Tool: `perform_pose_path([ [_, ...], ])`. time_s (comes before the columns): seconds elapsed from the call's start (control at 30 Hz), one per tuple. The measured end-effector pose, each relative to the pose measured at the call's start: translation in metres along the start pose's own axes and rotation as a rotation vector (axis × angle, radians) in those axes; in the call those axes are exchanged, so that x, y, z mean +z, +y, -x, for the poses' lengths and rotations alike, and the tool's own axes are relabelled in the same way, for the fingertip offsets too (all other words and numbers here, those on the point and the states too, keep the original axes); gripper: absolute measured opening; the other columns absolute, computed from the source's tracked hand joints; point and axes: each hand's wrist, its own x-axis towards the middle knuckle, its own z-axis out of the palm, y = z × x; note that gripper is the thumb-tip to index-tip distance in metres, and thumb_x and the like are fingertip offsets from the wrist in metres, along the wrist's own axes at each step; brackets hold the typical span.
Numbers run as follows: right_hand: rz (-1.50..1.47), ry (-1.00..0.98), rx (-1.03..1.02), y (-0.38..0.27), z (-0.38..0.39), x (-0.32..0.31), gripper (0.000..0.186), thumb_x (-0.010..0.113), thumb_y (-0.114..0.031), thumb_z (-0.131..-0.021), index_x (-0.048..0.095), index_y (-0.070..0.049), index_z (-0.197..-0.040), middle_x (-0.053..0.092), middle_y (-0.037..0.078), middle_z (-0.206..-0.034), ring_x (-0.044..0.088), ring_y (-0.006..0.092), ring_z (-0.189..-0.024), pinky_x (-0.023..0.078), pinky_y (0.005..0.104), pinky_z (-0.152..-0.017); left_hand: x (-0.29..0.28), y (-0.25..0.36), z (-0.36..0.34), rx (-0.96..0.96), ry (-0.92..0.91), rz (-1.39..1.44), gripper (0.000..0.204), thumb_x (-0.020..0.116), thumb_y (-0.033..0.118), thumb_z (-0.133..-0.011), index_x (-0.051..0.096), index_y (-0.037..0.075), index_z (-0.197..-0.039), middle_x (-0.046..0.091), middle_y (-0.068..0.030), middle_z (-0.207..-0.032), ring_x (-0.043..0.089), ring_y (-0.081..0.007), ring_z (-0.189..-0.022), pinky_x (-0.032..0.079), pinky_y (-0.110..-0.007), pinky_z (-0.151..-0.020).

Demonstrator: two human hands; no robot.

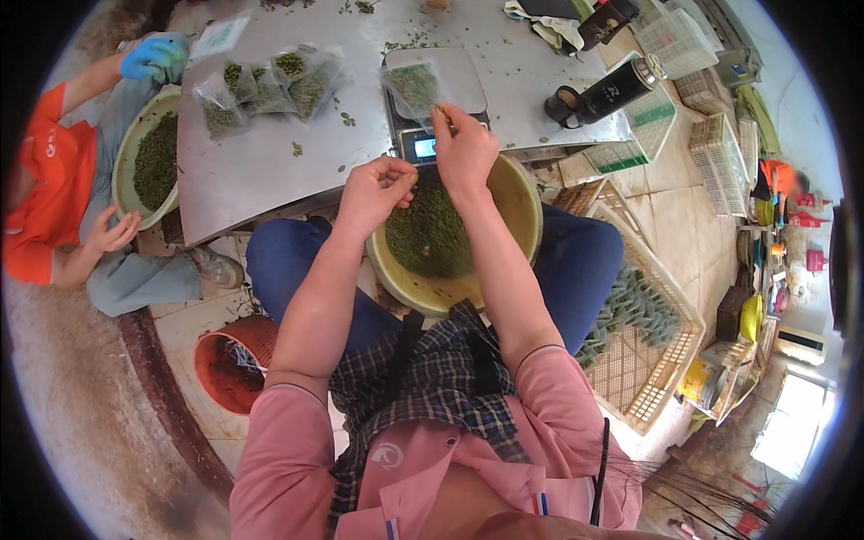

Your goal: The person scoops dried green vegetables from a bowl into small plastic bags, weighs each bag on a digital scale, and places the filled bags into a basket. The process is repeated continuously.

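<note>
Right hand pinching clear plastic bag over digital scale just beyond it; left hand, fingertips together by yellow basin, can't tell if loaded. From here, I'd keep finger pull off bag for true reading

Just beyond our right hand, a bag lies on the scale, at the near side of the table. Our left hand is left of it and nearer us. Under both hands, between our legs, a basin holds leaves. Left of our hands, more bags lie grouped on the table; farther left, a co-worker is beside another basin. Right of our right hand, a cup and flask are side by side on the table. Nearer us, a bucket is left of our hands, on the floor; a crate with sprigs in it is right of them.
</note>
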Motion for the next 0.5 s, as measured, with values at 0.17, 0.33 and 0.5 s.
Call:
perform_pose_path([
  [0.17,0.263,-0.214,0.014,-0.01,-0.026,-0.003,0.02,0.063,-0.016,-0.085,0.071,-0.013,-0.103,0.067,0.015,-0.073,0.067,0.0312,-0.067,0.052,0.0398,-0.061,-0.002,0.0,0.0,-0.005,0.013,0.012,0.012,0.066,0.006,-0.088,0.064,-0.002,-0.097,0.062,-0.0037,-0.08,0.061,-0.0091,-0.066,0.052,-0.022,-0.057],
  [0.33,-0.009,-0.401,-0.054,-0.012,-0.024,-0.035,0.027,0.057,-0.004,-0.087,0.067,-0.01,-0.112,0.068,0.017,-0.078,0.069,0.0267,-0.067,0.053,0.0353,-0.062,0.005,0.003,0.003,-0.02,-0.007,0.031,0.012,0.066,0.005,-0.088,0.064,-0.002,-0.097,0.062,-0.0037,-0.08,0.061,-0.0093,-0.066,0.052,-0.022,-0.057],
  [0.5,-0.316,-0.305,0.196,-0.008,0.006,-0.062,0.026,0.062,-0.006,-0.086,0.066,-0.005,-0.112,0.069,0.013,-0.08,0.068,0.0173,-0.069,0.052,0.03,-0.064,0.004,0.0,0.003,-0.023,-0.009,0.096,0.011,0.066,0.005,-0.088,0.064,-0.002,-0.097,0.063,-0.004,-0.082,0.061,-0.0096,-0.067,0.052,-0.022,-0.058],
])
